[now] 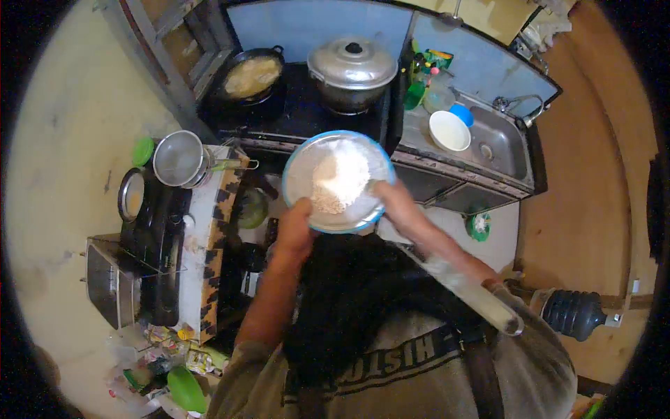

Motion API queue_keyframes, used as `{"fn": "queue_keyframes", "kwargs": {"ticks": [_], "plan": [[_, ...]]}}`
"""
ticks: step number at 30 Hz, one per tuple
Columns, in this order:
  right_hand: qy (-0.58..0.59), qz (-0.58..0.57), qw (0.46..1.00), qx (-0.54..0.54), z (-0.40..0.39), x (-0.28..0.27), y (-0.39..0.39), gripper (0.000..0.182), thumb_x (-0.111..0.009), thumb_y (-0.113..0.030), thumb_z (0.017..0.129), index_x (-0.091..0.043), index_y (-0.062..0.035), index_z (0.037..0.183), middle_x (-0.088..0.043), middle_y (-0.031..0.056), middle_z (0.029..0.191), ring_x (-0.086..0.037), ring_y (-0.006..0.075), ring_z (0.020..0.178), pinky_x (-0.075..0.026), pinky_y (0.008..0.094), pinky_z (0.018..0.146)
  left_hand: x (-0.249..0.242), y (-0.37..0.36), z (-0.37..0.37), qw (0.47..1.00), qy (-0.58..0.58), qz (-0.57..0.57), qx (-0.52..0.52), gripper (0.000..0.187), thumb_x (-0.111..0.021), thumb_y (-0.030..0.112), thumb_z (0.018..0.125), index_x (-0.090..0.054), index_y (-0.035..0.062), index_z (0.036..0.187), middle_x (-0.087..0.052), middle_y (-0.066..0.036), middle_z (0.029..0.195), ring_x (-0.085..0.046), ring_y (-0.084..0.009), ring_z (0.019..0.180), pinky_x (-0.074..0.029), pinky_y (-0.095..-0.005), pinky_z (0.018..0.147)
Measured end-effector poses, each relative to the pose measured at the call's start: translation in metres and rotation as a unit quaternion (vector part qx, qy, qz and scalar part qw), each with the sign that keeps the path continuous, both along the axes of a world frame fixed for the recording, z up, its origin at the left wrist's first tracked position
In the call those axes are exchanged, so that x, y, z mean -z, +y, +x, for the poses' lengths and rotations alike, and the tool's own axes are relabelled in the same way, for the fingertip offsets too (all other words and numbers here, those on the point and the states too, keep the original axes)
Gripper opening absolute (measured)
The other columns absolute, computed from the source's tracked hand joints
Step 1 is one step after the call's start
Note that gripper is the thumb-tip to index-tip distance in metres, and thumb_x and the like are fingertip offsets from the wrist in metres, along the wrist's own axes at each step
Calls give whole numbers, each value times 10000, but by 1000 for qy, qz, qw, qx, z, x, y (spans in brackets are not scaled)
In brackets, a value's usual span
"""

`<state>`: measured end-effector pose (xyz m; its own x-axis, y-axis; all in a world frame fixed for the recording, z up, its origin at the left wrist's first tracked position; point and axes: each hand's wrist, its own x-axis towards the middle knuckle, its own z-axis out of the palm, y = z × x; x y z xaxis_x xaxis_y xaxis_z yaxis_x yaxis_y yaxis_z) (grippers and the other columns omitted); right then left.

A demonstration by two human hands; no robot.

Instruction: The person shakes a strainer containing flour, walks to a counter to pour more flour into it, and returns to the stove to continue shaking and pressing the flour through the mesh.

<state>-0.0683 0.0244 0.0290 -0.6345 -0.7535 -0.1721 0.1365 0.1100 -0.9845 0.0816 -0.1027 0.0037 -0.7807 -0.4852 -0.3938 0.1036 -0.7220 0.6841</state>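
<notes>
Both hands gripping one bowl (339, 180) by its blue rim: left hand (294, 229) clasped on the near-left edge, right hand (392, 196) clasped on the right edge, fingers curled around the rim. Held up just near of the stove (300, 112), with a white heap of flour (340, 179) inside. Farther off, a lidded pot (352, 68) and a pan (250, 75) on the burners, a sink (497, 143) to the right with a white bowl (449, 130) in it, a strainer (180, 158) to the left.
</notes>
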Motion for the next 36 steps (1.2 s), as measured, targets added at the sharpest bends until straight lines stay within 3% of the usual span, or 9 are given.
{"fn": "queue_keyframes", "kwargs": {"ticks": [3, 7, 11, 16, 19, 24, 27, 34, 36], "plan": [[-152, -75, 984, -51, -10, -37, 20, 515, -463, -153, 763, -393, 64, 1224, -552, 136, 1048, -509, 208, 952, -408, 329, 865, -24, 35, -10, 972, -88, -207, -71, 453, -384, 143, 807, -414, -109, 1182, -532, -208, 1133, -556, -294, 1031, -465, -403, 868], [-11, 1, 1000, 14, 13, -17, -10, 536, -454, -137, 745, -378, 57, 1239, -551, 181, 1089, -563, 256, 980, -437, 362, 890, -16, -10, 4, 997, 23, 39, 62, 514, -468, 160, 774, -390, -55, 1235, -512, -150, 1159, -518, -236, 1049, -460, -362, 850], [-178, -68, 980, -64, -9, -45, 18, 487, -467, -133, 765, -398, 47, 1212, -552, 162, 1069, -527, 236, 968, -415, 352, 863, -7, 26, -4, 989, -72, -129, -16, 490, -416, 149, 794, -383, -72, 1230, -501, -170, 1187, -518, -250, 1068, -452, -365, 864], [-15, -5, 1000, -8, 2, 2, -5, 466, -483, -187, 782, -436, 70, 1168, -575, 147, 1026, -558, 210, 926, -436, 331, 841, -7, -9, 6, 996, 17, 41, 81, 507, -460, 121, 783, -371, -32, 1258, -487, -134, 1185, -495, -221, 1052, -418, -347, 878], [-121, -72, 989, -53, -9, -40, 23, 460, -470, -189, 781, -435, 78, 1154, -556, 103, 991, -504, 163, 871, -419, 304, 788, -14, 33, -4, 985, -70, -153, -31, 510, -419, 163, 802, -356, -76, 1248, -468, -176, 1225, -498, -276, 1089, -441, -386, 868], [-15, 5, 1000, 1, 4, -4, -3, 497, -474, -159, 766, -406, 73, 1200, -543, 124, 1043, -522, 185, 898, -427, 316, 816, -19, 0, -2, 998, 15, 45, 48, 515, -470, 142, 797, -360, -57, 1259, -479, -147, 1203, -498, -246, 1070, -421, -369, 889], [-139, -41, 988, -45, -12, -38, 27, 508, -467, -131, 770, -392, 60, 1235, -552, 162, 1094, -557, 223, 983, -439, 349, 889, -9, 28, -9, 977, -62, -198, -40, 485, -429, 187, 837, -375, -72, 1244, -505, -160, 1179, -520, -277, 1063, -403, -391, 935], [-81, 95, 992, -22, -15, -3, 17, 458, -478, -129, 785, -430, 62, 1198, -562, 134, 1044, -552, 196, 884, -439, 316, 818, -16, 15, -5, 998, -56, -27, 8, 473, -417, 162, 832, -378, -62, 1247, -503, -162, 1180, -505, -261, 1073, -433, -370, 885], [-167, -62, 983, -48, -16, -34, 27, 452, -466, -145, 800, -430, 80, 1190, -560, 169, 1070, -565, 222, 950, -442, 341, 864, -9, 12, -2, 998, -55, -32, -10, 471, -420, 165, 832, -382, -60, 1244, -507, -160, 1175, -514, -257, 1060, -431, -365, 889]]}}
